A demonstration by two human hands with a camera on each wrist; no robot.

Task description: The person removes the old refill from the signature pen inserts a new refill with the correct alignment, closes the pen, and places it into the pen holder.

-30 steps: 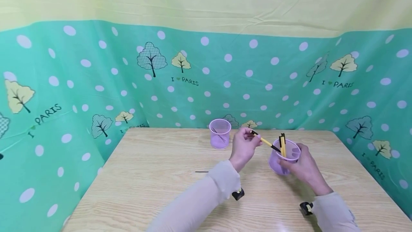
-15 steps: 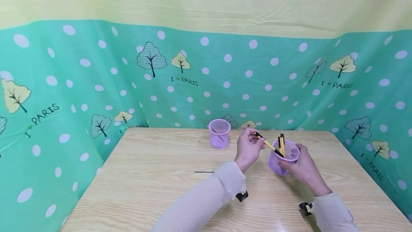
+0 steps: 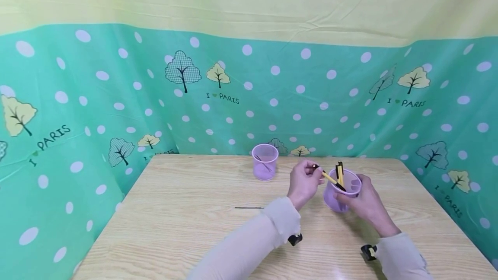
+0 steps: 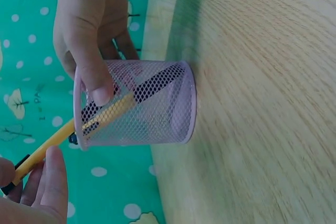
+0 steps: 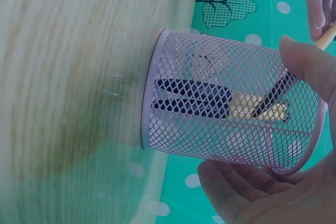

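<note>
In the head view my left hand (image 3: 303,183) pinches a yellow pen with black ends (image 3: 329,178) near its upper end. The pen slants down, its lower black end inside the mouth of a purple mesh pen cup (image 3: 332,199). My right hand (image 3: 367,204) grips that cup around its rim and side, thumb toward me. Two more yellow-and-black pens (image 5: 199,98) stand inside the cup, seen through the mesh in the right wrist view. The left wrist view shows the pinched pen (image 4: 44,153) crossing the rim.
A second purple mesh cup (image 3: 264,172) holding a few thin dark sticks stands near the table's back edge. One thin dark stick (image 3: 248,207) lies on the wooden table (image 3: 175,228), partly behind the left sleeve. A green-and-yellow printed curtain (image 3: 249,85) hangs behind.
My left hand has moved right and slightly down, bringing the pen's lower end from the cup's near-left rim further into its mouth. The right hand and cup have hardly moved.
</note>
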